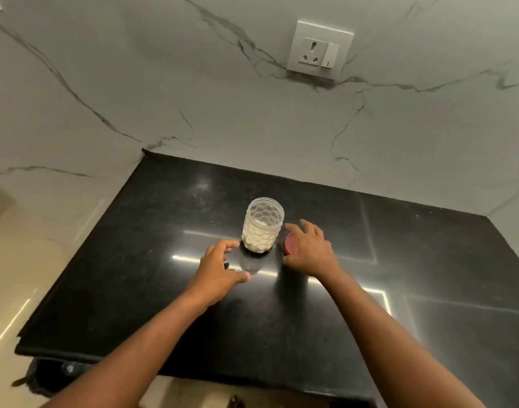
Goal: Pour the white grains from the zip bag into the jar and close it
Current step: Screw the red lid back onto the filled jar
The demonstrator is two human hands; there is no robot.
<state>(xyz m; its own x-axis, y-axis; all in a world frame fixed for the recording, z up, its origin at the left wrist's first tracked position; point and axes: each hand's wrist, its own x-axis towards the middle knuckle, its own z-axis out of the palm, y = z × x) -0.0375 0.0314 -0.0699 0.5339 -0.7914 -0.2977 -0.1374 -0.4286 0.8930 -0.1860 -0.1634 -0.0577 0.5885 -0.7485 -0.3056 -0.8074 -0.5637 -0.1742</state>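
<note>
A clear dimpled plastic jar stands upright and uncovered on the black countertop, roughly half full of white grains. My left hand hovers just left and in front of the jar, fingers apart, holding nothing. My right hand is to the right of the jar, its palm over a red lid that it grips on edge; only part of the lid shows. No zip bag is in view.
A marble wall rises behind the counter with a white socket and switch plate. The counter's front edge is near me, with pale floor to the left and a dark object under the front left corner.
</note>
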